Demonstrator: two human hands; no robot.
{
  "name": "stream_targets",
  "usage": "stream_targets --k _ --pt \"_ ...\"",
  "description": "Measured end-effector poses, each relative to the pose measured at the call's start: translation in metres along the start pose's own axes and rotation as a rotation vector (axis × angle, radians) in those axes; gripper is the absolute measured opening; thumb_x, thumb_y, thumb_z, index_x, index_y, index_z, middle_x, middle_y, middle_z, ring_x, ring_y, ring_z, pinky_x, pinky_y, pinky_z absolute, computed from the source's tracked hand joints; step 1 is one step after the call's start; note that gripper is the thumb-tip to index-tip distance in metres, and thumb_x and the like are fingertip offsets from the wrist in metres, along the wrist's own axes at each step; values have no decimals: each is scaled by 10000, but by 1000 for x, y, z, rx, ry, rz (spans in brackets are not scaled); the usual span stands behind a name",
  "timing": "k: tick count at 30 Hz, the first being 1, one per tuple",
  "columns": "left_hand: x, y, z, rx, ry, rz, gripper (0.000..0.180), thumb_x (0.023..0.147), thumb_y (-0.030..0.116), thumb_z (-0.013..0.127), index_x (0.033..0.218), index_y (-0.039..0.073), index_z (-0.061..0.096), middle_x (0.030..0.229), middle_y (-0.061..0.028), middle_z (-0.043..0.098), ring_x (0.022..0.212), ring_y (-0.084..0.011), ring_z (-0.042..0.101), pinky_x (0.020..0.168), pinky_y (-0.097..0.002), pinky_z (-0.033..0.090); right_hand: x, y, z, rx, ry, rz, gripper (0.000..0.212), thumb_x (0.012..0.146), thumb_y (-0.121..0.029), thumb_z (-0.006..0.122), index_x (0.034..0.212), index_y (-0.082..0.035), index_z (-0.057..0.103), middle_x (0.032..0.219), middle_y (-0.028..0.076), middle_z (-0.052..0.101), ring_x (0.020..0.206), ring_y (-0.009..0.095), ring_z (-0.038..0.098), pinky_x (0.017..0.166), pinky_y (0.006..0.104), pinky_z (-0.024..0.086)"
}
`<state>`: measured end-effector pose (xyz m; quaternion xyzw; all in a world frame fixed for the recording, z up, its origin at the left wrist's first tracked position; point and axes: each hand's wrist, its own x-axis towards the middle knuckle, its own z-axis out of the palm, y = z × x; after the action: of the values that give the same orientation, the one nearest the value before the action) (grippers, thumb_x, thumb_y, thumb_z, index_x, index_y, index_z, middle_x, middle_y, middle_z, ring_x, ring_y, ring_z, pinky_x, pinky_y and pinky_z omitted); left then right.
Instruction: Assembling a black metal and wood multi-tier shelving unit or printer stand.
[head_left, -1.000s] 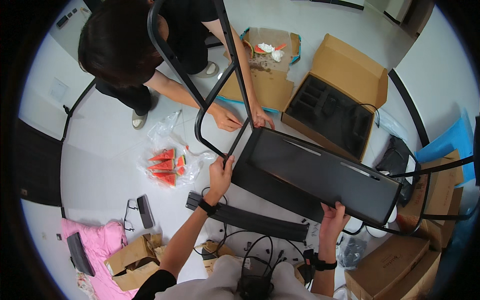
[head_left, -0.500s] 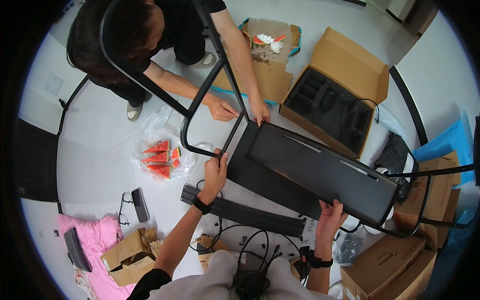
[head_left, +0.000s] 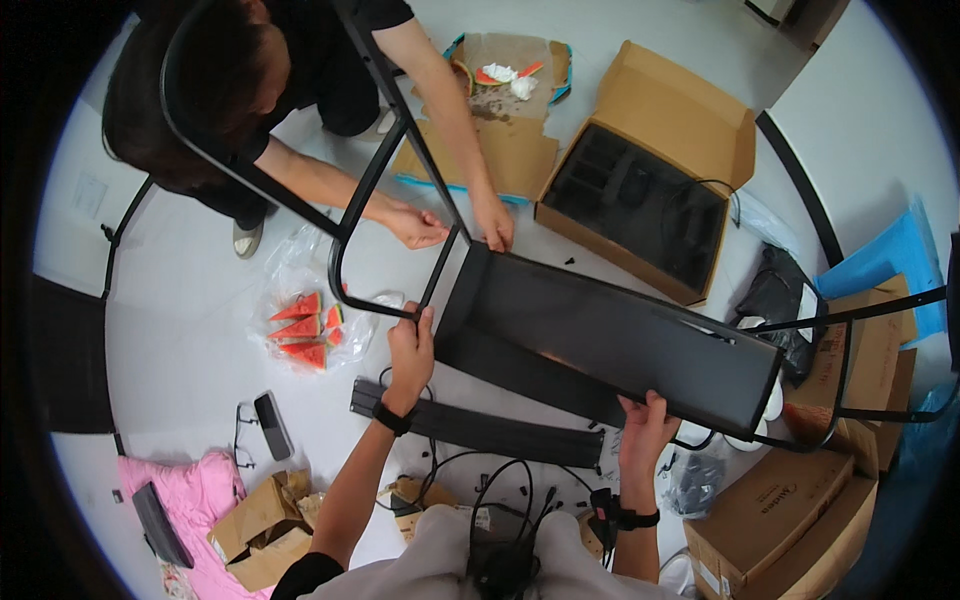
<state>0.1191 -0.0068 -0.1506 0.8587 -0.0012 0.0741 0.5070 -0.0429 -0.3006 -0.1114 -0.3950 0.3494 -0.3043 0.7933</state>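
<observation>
A black metal tube frame [head_left: 345, 230] rises at the upper left, joined to a long black shelf panel [head_left: 620, 345] that slants down to the right. My left hand [head_left: 410, 350] is closed around the lower tube of the frame. My right hand [head_left: 645, 428] grips the near edge of the panel, thumb and fingers at its rim. Across from me, a co-worker's right-side hand [head_left: 493, 222] holds the corner where frame and panel meet. The co-worker's other hand [head_left: 418, 226] pinches at the tube beside it; anything between those fingers is too small to make out.
A flat black metal strip [head_left: 480, 424] lies on the floor near me, with cables and scattered small hardware. Watermelon slices [head_left: 302, 328] rest on a plastic bag at left. An open box with foam [head_left: 640, 210] stands at the back; cartons [head_left: 775, 510] crowd the right.
The whole scene has shifted leftward in view. The panel's surface appears at a different tilt, with one of its slots no longer visible. Both my hands keep their grips.
</observation>
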Motion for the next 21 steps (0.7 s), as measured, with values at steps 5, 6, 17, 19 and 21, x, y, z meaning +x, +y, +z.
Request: stream_targets --k 5,6,17,19,21 --pt "-3 5 -3 -15 13 -76 342 1012 221 517 759 -8 493 466 -71 351 410 -150 332 419 -355 245 1 1 -3 8 -71 67 447 889 -20 578 1299 -69 405 1192 98 515 1019 195 594 770 378 602" --pt "-3 6 -2 -17 17 -77 342 1012 221 517 759 -8 493 466 -71 351 410 -150 332 419 -355 245 0 -1 -1 19 -67 55 458 889 -19 577 1309 -66 399 1193 99 517 1019 194 595 762 375 605" --pt "-4 8 -7 -8 31 -51 322 1013 217 516 783 -7 492 468 -85 357 396 -174 352 412 -349 264 2 2 -5 19 -51 44 502 895 -39 560 1360 -63 371 1245 116 504 1051 225 590 780 387 605" --pt "-2 12 -8 26 23 -16 331 1014 217 514 776 -10 489 465 -92 358 390 -185 362 412 -356 264 2 3 -7 1 -51 46 515 895 -42 563 1367 -63 359 1247 118 506 1046 227 596 779 396 606" --pt "-2 12 -8 22 29 -18 333 1014 215 512 771 -11 487 462 -104 364 383 -212 374 412 -367 267 -3 2 -3 -23 -49 25 438 901 -69 572 1304 -22 406 1208 130 546 1039 234 612 811 404 594"
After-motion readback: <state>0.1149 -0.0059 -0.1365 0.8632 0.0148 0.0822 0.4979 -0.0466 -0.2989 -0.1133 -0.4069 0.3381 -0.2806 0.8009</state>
